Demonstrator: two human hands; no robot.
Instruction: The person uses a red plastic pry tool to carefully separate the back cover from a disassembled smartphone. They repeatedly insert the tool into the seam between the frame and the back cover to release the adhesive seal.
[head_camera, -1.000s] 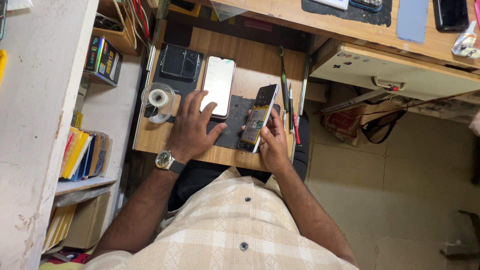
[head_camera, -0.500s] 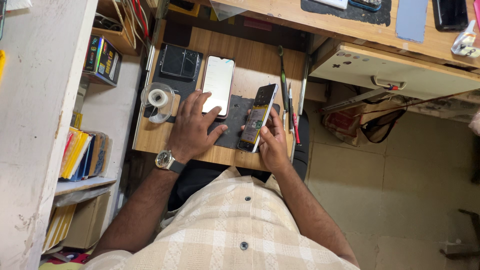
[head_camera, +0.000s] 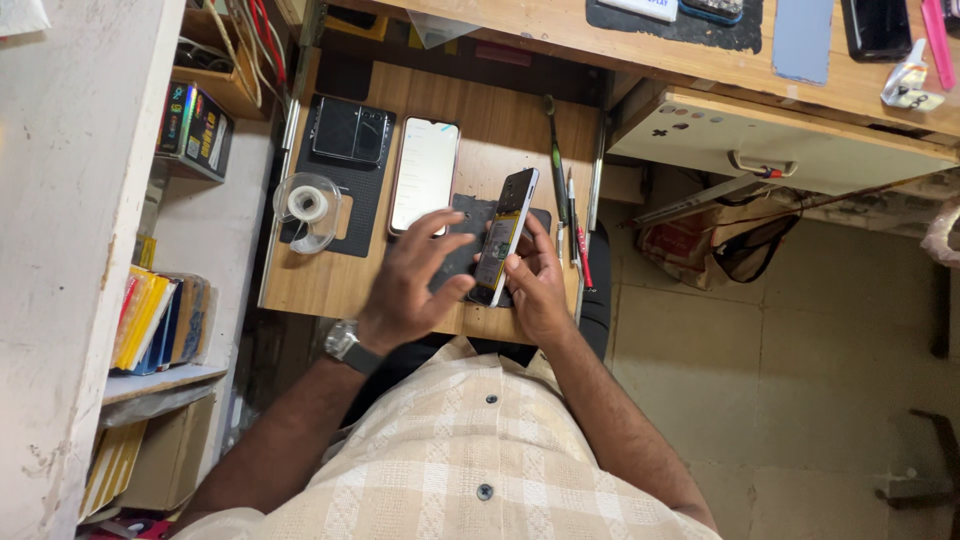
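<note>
At the far left of the frame a pale wall edge runs down past a shelf of coloured books (head_camera: 150, 320), with a small dark box (head_camera: 195, 130) on a shelf higher up. Just right of these sits the wooden pull-out worktop (head_camera: 330, 285), in the upper middle of the picture. On its left part a roll of clear tape (head_camera: 307, 205) rests at the edge of a black mat (head_camera: 345, 215), and a dark square frame (head_camera: 350, 130) lies at the mat's upper end. Beside the mat lies a pale, face-up phone (head_camera: 425, 172) (its lower corner is under the fingers).

The left hand (head_camera: 415, 285), a wristwatch (head_camera: 345, 345) on its wrist, is spread with fingers apart, the fingertips resting on the pale phone's lower end and on a dark pad (head_camera: 465, 255) beneath. Right of it, at the centre of the frame, the right hand (head_camera: 535, 285) is clamped on a slim phone (head_camera: 505, 235), held tilted on its long edge above the dark pad, screen side toward the left hand.

Further right, a red-handled tool (head_camera: 578, 240) and a dark thin tool (head_camera: 555, 160) lie along the worktop's right rim. Beyond, at upper right, a beige drawer (head_camera: 780, 150) stands open under a larger desk, and a brown bag (head_camera: 730, 245) lies on the tiled floor (head_camera: 800, 400).
</note>
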